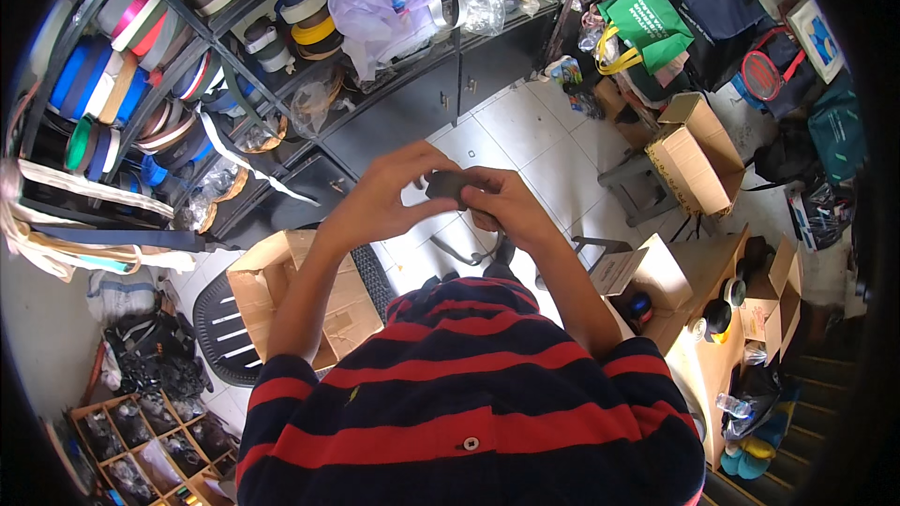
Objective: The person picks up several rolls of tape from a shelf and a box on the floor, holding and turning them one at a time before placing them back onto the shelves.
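Observation:
A small dark roll of webbing strap (447, 185) is held in front of my chest. My right hand (507, 206) pinches its right side, thumb on top and fingers curled below. My left hand (382, 195) curves around the left side in a C shape, fingertips and thumb tip against the roll, with a gap at the palm. Lower down, a loop of dark strap (461, 257) hangs near my feet; whether it joins the roll cannot be made out.
Shelves with many strap rolls (94, 84) stand at the far left above dark cabinets (403, 126). An open carton (253, 272) rests on a black chair (217, 328) at left. Another carton (689, 164) sits on a stool at right, beyond a wooden table (698, 342) with boxes and rolls.

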